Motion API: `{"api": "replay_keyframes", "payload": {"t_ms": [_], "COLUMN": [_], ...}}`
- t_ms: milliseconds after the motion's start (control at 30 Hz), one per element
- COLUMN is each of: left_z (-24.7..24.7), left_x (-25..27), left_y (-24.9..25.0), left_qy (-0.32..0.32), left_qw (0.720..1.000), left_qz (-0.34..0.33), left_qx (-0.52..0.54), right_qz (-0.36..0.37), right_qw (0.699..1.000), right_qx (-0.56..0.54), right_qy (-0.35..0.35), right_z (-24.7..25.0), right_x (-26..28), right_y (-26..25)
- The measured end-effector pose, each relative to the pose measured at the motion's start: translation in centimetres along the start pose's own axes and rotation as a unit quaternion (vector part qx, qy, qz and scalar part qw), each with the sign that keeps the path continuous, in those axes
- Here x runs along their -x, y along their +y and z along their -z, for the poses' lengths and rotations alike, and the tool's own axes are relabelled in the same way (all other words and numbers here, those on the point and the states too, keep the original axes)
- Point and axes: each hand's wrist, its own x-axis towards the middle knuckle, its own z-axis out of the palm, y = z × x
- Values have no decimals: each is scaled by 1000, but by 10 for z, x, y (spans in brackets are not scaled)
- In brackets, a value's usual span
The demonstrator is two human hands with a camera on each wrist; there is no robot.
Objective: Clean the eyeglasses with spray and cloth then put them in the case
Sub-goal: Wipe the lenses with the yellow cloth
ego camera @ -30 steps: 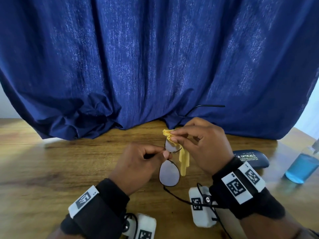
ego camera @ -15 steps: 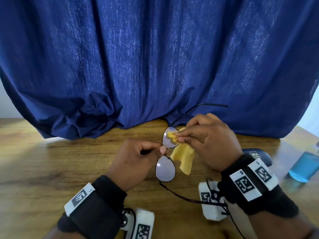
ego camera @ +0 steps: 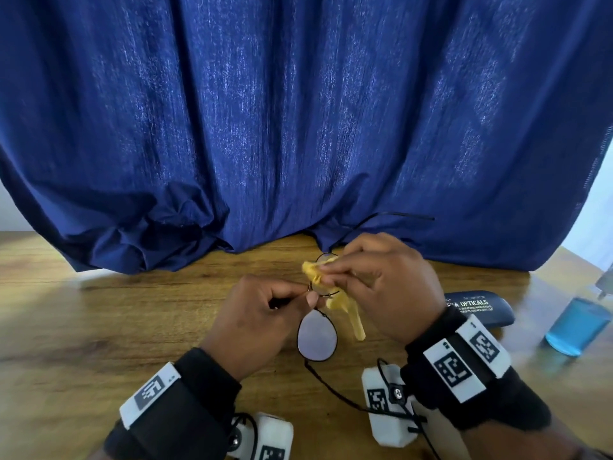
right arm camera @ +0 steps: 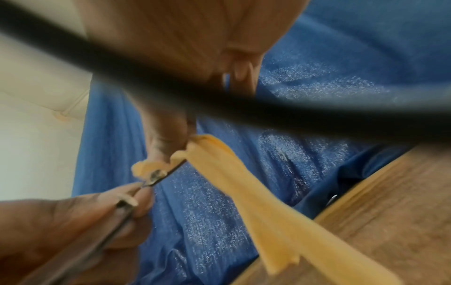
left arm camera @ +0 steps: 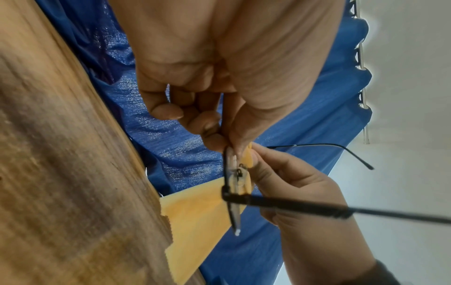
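Note:
Thin black-framed eyeglasses (ego camera: 316, 336) are held above the wooden table (ego camera: 99, 327), arms unfolded. My left hand (ego camera: 262, 313) pinches the frame at the bridge between thumb and forefinger (left arm camera: 219, 142). My right hand (ego camera: 381, 287) pinches a yellow cloth (ego camera: 345, 310) around the far lens, which the cloth and fingers mostly hide. The cloth (right arm camera: 244, 185) hangs down in a long fold; in the left wrist view the cloth (left arm camera: 200, 216) shows behind the glasses (left arm camera: 231, 192). A dark blue glasses case (ego camera: 481, 310), shut, lies on the table right of my right hand. A spray bottle of blue liquid (ego camera: 577, 325) stands at the far right.
A dark blue curtain (ego camera: 298, 127) hangs along the back of the table and bunches onto it. One temple arm (ego camera: 391, 215) of the glasses sticks up in front of it. Bare wood stretches to the left.
My right hand has rubbed the cloth back and forth over the far lens, and the cloth now bunches at the lens's upper left. My left hand keeps its pinch on the frame.

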Motion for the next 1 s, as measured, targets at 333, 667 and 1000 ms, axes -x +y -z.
{"api": "replay_keyframes", "payload": {"t_ms": [333, 667, 1000], "left_z": [1, 0, 1], "left_x": [0, 0, 2], "left_y": [0, 0, 5], "left_qy": [1, 4, 5], "left_qw": [1000, 1000, 1000], "left_qz": [4, -7, -3], "left_qx": [1, -20, -19], "right_qz": [-26, -1, 0], "right_qw": [999, 998, 1000], "right_qx": [-12, -53, -4], "right_qy": [32, -29, 23], "right_z": [-3, -4, -1], "right_x": [1, 1, 0], "right_y": [-1, -2, -1]}}
